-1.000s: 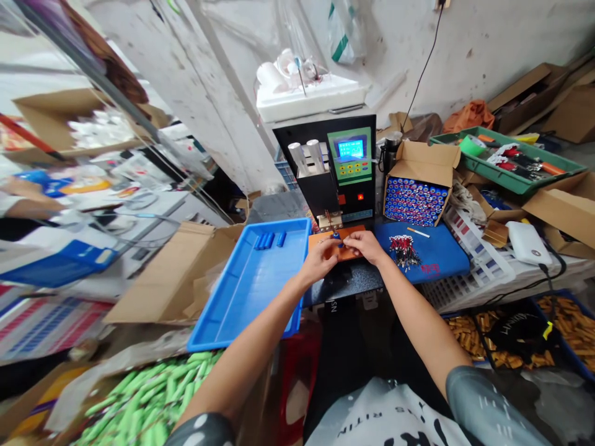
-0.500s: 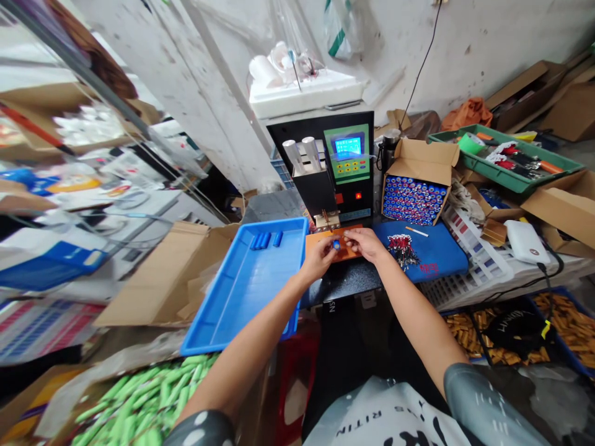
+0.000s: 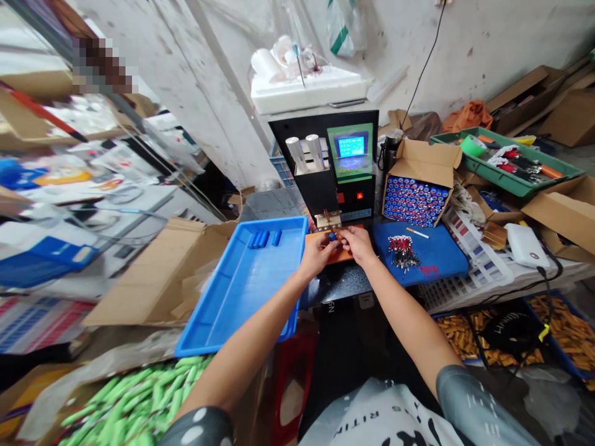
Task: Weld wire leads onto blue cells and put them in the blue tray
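Note:
A small blue battery cell point(image 3: 332, 236) is held in the closed fingers of my left hand point(image 3: 316, 255), just under the copper-coloured electrodes point(image 3: 328, 218) of a black spot welder point(image 3: 356, 210). My right hand point(image 3: 357, 244) comes in from the other side, its fingertips pinched close to the cell's end. Whatever they pinch is too small to make out. Both hands are over an orange block point(image 3: 343, 255) at the welder's foot. To the left, several blue cells point(image 3: 258, 239) lie in a blue plastic tray point(image 3: 227, 297).
Right of the welder, an open cardboard box point(image 3: 425, 155) holds many blue cells on end. In front of it, red and black wire leads point(image 3: 403, 253) and a cigarette point(image 3: 417, 233) lie on a blue mat point(image 3: 441, 251). Green wrapped pieces point(image 3: 139, 396) fill a box at lower left.
My right hand has moved left and its fingers have closed in beside the cell. My left hand has shifted the cell slightly up and left, nearer the electrodes. The welder's screen shows a different display.

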Available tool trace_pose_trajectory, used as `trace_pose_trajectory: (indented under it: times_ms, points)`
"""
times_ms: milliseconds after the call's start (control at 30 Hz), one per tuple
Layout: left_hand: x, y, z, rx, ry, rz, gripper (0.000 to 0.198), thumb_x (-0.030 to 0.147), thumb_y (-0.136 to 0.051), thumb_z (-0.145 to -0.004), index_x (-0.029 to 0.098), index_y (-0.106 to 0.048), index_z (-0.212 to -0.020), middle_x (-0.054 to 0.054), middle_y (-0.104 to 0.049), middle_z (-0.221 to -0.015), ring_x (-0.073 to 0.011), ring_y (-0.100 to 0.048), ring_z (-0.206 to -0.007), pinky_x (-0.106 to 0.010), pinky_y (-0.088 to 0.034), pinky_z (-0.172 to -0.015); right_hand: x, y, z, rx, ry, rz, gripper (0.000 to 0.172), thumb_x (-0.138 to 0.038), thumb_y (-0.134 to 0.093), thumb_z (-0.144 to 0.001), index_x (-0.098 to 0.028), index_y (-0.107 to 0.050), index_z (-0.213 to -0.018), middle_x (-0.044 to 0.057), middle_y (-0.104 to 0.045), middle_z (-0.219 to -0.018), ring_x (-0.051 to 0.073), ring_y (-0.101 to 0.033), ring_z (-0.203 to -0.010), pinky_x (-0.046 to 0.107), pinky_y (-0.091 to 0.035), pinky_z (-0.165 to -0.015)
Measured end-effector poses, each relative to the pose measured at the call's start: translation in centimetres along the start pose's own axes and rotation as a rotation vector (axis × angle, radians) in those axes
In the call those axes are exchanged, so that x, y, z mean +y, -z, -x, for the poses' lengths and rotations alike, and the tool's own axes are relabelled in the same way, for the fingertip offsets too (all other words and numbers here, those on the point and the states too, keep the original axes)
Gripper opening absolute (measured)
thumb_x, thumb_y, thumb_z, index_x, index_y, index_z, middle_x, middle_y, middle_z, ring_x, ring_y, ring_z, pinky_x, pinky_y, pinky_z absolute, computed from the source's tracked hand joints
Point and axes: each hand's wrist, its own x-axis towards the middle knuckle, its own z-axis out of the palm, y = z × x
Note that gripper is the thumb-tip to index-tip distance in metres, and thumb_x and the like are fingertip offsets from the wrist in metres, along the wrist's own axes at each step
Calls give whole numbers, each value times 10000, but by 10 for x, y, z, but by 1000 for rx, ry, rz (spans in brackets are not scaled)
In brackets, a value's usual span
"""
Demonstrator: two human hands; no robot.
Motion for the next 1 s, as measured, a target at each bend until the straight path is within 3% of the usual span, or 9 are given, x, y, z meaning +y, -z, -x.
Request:
trace_pose_trajectory:
  times_ms: [167, 367, 733, 1000]
  points:
    - [-2, -3, 1, 22, -26, 13, 278, 391, -575, -846, 138, -638, -942, -59, -637, -791, -235, -576, -672, -312, -461, -608, 10, -3, -6, 75, 34, 110, 462, -452, -631, -722, -60, -559, -955, -6, -498, -692, -27, -379, -548, 81, -234, -507]
    - [-7, -6, 0, 66, 50, -54, 192, 315, -581, -848, 146, -633, -923, -35, -617, -740, -229, -585, -659, -305, -446, -598, 19, 2, -14, 185, 210, 338, 454, -456, -572, -759, -44, -636, -938, 48, -601, -827, 14, -485, -683, 78, -352, -620]
    - [-13, -11, 3, 139, 16, -67, 202, 333, -609, -858, 152, -645, -940, -7, -581, -681, -201, -535, -584, -285, -390, -539, 3, -6, -1, 244, 171, 442, 317, -328, -571, -804, -44, -663, -909, 54, -619, -854, 29, -501, -686, 89, -347, -614]
    - [-15, -13, 5, 146, 17, -69, 215, 365, -593, -870, 162, -635, -928, -1, -555, -682, -196, -527, -581, -280, -384, -547, -5, -16, 9, 275, 166, 463, 314, -333, -597, -834, -36, -662, -912, 61, -625, -878, 36, -514, -718, 88, -354, -625]
